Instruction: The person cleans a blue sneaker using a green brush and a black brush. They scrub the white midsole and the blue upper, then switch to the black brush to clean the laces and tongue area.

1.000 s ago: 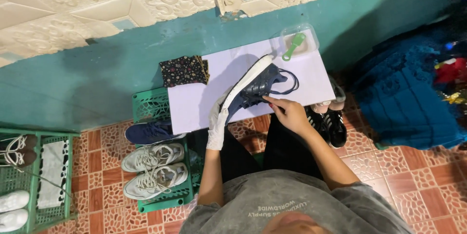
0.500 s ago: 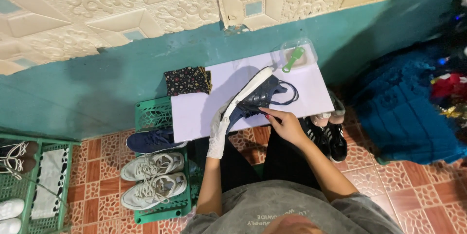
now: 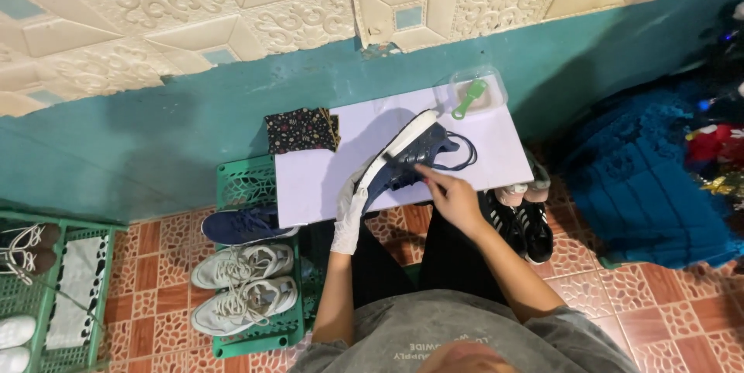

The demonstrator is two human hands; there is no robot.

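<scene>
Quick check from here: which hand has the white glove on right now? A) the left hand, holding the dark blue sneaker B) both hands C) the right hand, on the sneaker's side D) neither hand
A: the left hand wears the white glove and holds the dark blue sneaker with the white sole at its heel end, while the right hand is bare.

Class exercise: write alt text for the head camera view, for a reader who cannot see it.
A seated person's gloved left hand holds a navy sneaker over a white board, while the bare right hand touches its side. More sneakers fill a green crate on the tiled floor.
</scene>
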